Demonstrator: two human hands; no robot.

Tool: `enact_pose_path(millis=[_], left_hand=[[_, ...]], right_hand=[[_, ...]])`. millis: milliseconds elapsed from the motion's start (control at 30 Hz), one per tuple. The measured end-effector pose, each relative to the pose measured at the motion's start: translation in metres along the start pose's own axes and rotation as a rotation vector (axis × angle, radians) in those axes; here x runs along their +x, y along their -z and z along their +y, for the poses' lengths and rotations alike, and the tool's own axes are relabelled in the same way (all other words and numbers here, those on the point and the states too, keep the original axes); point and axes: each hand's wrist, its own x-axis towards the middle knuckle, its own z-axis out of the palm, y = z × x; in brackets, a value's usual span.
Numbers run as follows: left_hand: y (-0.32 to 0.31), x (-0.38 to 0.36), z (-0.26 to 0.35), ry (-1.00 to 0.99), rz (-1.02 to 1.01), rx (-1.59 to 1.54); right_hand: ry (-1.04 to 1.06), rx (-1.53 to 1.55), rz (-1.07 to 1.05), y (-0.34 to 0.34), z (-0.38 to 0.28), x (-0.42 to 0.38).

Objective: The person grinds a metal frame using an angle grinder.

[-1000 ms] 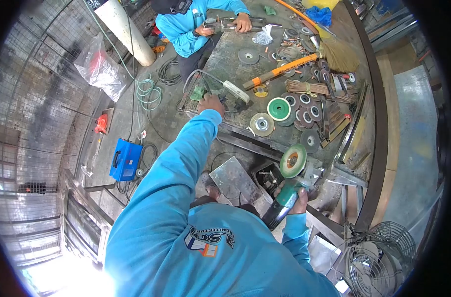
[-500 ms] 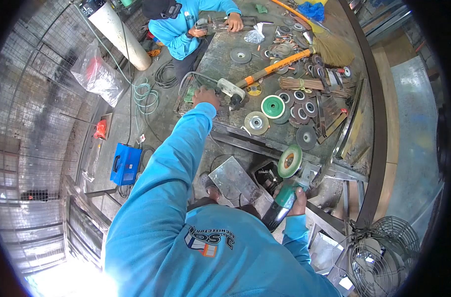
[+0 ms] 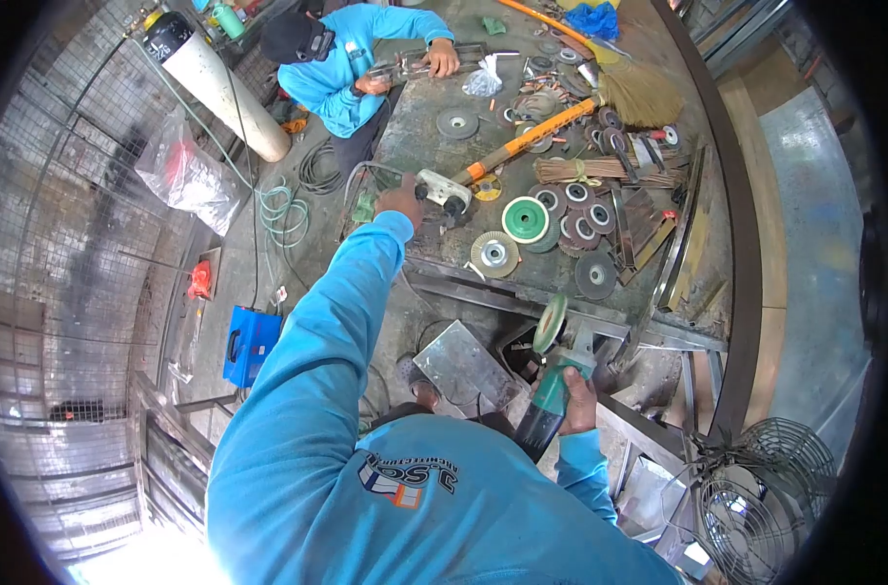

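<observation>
My left hand is stretched out over the table's near left corner. Its fingers close around the left end of a white extension socket, which has a black plug in its near side. Down by my right side, my right hand grips a green and black angle grinder around its body. The grinder's pale green disc points up toward the table edge, seen nearly edge-on. Close to the socket lie a flap disc and a green-faced round disc.
Several grinding discs, a bundle of rods and a broom lie on the worktable. Across it, a co-worker handles a metal piece. A blue box stands on the floor at left, a fan at lower right.
My left hand has shifted slightly right onto the socket's end. The grinder in my right hand has turned, so its disc shows more edge than face. The whole view has shifted slightly.
</observation>
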Motion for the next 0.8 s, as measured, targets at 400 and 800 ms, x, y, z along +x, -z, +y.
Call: enact_pose_path(millis=[400, 800], left_hand=[[0.039, 0.076, 0.01, -0.353, -0.559, 0.152], [0.017, -0.037, 0.005, -0.003, 0.094, -0.282]], right_hand=[[0.038, -0.159, 0.066, 0.01, 0.013, 0.015], [0.021, -0.494, -0.294, -0.008, -0.05, 0.048]])
